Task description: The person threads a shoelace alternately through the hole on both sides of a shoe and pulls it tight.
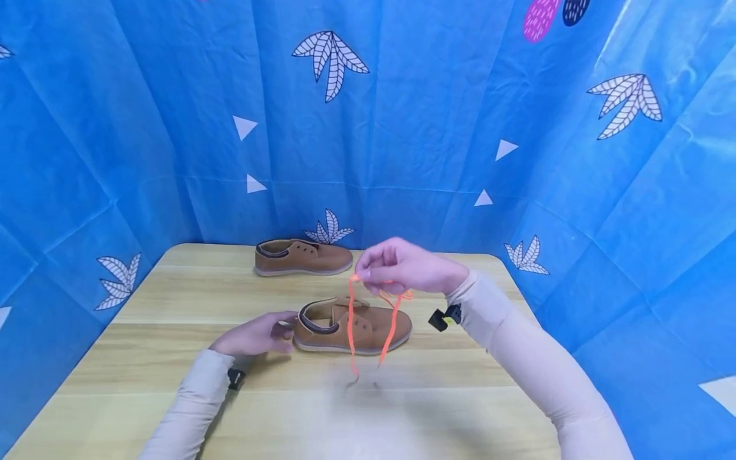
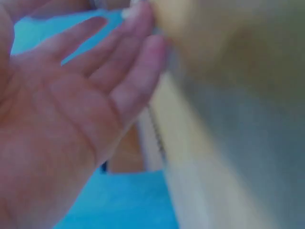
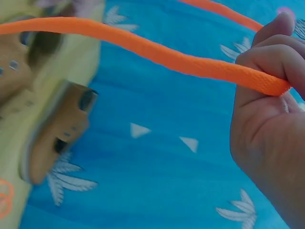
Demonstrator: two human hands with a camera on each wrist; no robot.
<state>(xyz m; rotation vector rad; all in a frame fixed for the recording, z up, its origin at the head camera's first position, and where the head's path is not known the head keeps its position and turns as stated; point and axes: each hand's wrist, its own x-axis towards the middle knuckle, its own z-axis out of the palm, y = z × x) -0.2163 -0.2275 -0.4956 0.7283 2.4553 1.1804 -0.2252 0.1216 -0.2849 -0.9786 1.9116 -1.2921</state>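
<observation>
My right hand [image 1: 397, 265] pinches an orange shoelace [image 1: 351, 319] between thumb and fingers, raised over the nearer brown shoe [image 1: 379, 326]. Two lengths of the lace hang down in front of that shoe, their tips blurred. In the right wrist view the flat lace [image 3: 190, 66] runs out of the curled fingers. My left hand [image 1: 259, 335] is at the shoe's heel, fingers extended and loosely bent; whether they touch it is hard to tell. In the left wrist view the palm [image 2: 52, 124] faces the camera, holding nothing. The shoe's eyelets have no lace in them.
A second brown shoe [image 1: 310, 259] stands at the back of the wooden table [image 1: 190, 287], toe to the right. Another orange lace [image 3: 5, 198] lies on the table, partly behind my right hand in the head view. A blue patterned curtain [image 1: 425, 128] surrounds the table.
</observation>
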